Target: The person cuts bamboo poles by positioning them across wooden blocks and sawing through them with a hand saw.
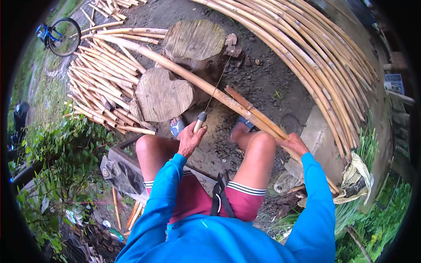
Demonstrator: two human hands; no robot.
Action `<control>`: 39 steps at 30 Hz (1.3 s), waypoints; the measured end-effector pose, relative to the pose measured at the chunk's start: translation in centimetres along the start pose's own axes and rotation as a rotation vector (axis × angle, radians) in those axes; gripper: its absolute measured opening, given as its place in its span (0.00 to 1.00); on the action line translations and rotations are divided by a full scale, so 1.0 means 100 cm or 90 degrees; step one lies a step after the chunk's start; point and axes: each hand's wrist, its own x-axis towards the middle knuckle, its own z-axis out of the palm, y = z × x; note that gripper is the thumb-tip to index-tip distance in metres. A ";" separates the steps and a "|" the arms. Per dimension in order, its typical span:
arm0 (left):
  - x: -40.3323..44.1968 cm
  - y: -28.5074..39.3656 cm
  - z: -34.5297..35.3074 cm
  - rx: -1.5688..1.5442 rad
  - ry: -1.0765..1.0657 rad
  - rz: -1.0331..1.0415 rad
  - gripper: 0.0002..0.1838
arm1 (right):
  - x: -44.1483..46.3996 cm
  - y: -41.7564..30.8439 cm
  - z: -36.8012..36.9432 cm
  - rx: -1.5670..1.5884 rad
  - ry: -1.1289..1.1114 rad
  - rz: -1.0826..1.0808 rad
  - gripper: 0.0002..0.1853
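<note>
- The left hand [190,139] had its fingers curled around the pale, black-collared handle [199,125] of a thin, dark metal blade [222,72].
- That blade crossed a long, tan bamboo pole [175,68].
- The right hand [294,143] closed its fingers around the pole, beyond the blade.

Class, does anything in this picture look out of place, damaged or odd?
Yes: at the right, a crumpled pale sack lies bunched by the ends of the lined-up bamboo poles, odd beside such neat rows. The pole in the right hand shows no plain damage.
</note>
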 end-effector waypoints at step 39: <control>0.009 -0.034 -0.007 -0.027 -0.007 -0.068 0.17 | 0.001 0.000 0.055 -0.035 0.468 -0.054 0.31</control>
